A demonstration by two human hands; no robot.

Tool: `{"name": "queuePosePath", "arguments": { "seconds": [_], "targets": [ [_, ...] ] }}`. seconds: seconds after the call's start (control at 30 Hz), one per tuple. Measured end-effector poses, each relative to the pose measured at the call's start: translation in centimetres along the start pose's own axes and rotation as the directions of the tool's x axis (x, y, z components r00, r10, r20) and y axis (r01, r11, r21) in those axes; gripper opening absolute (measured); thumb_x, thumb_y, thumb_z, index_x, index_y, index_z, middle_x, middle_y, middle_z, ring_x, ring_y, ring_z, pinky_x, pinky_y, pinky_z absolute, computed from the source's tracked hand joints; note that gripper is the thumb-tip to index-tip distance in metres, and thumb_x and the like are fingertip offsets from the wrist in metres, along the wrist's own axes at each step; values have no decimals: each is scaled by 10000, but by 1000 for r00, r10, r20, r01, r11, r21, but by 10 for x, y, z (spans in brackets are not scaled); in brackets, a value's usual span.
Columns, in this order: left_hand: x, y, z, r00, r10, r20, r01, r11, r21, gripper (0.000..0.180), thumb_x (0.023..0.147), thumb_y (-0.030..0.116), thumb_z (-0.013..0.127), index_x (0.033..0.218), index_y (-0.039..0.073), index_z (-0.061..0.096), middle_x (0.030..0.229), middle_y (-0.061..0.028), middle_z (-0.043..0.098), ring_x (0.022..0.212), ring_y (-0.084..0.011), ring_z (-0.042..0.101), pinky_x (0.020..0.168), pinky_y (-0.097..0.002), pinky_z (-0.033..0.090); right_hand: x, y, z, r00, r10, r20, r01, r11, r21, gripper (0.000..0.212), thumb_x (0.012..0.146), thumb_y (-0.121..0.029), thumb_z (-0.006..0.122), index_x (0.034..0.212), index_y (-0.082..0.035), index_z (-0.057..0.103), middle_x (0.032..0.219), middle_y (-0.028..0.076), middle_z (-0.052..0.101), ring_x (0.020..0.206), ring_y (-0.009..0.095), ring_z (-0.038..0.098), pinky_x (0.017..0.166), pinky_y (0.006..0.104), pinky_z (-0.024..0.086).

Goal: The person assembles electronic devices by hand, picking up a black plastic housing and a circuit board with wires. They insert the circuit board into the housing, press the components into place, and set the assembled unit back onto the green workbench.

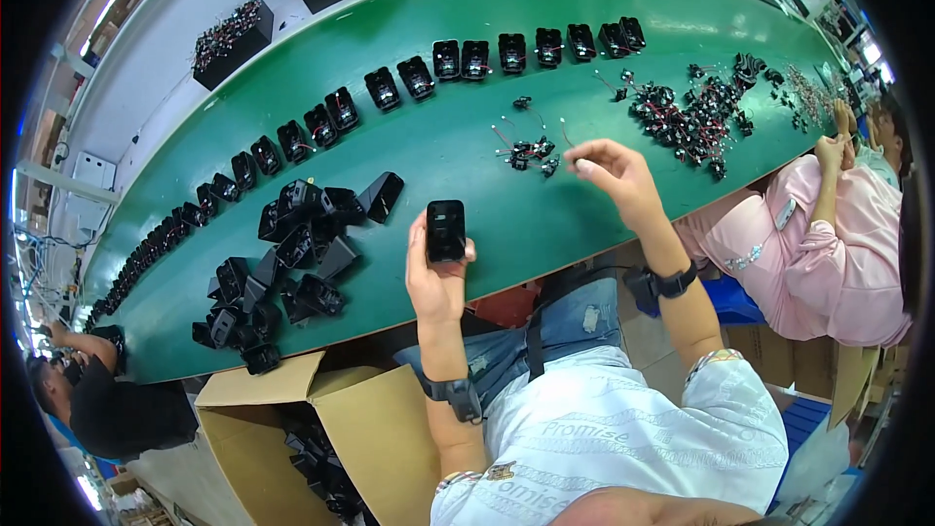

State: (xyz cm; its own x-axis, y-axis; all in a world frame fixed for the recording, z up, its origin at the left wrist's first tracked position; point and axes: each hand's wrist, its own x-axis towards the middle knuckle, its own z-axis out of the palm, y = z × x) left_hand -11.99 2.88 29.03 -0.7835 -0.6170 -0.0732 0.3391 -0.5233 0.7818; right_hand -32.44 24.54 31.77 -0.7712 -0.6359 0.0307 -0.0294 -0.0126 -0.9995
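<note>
My left hand (435,287) is closed round a black plastic housing (446,226), a small open-topped box held upright over the table's near edge. To its right my right hand (626,180) is raised with thumb and fingers pinched together. A thin red wire lead (566,132) rises from those fingertips; whatever else they hold is hidden. Just left of the fingertips lies a small cluster of black wired parts (529,152), with one more wired part (524,102) behind it. A loose heap of black housings (304,224) lies to the left of my left hand.
A long curved row of black housings (383,89) runs along the green table (409,136). A larger pile of wired parts (687,117) lies at right. Below the table edge stands an open cardboard box (380,429) of black parts. Co-workers sit at right (818,244) and left (127,385).
</note>
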Motion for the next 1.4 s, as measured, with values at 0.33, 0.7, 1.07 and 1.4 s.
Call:
{"name": "queuePosePath", "arguments": {
  "seconds": [0.33,0.7,1.07,1.4],
  "targets": [
    [-40,-17,35,910,-311,275,401,829,-390,560,1062,304,390,1549,28,365,1180,-189,639,826,-325,691,667,-371,592,-56,-18,64,996,-36,77,2,915,403,171,881,68,700,1027,1,642,1171,129,656,1120,244,686,988,371,543],
    [-57,-20,41,920,-253,299,339,897,-284,675,1017,341,535,1576,13,346,1281,-95,620,1066,-176,636,835,-345,538,-73,-32,77,974,-226,1,224,970,95,179,829,100,750,992,28,736,1227,202,699,951,176,666,876,301,550],
    [-60,-8,52,935,-248,253,291,946,-146,828,879,309,618,1575,-28,323,1290,-159,606,1188,-241,646,1011,-398,551,-71,-44,70,892,-450,50,452,875,-172,204,758,90,785,924,-26,757,969,114,775,939,253,748,797,352,597],
    [-61,3,53,897,-335,288,339,940,36,875,884,422,588,1558,-71,327,1274,-190,610,923,-187,697,624,-277,567,-55,-54,57,757,-594,272,653,702,-285,249,698,87,799,888,-68,757,955,64,781,858,255,733,772,347,591]
  ]
}}
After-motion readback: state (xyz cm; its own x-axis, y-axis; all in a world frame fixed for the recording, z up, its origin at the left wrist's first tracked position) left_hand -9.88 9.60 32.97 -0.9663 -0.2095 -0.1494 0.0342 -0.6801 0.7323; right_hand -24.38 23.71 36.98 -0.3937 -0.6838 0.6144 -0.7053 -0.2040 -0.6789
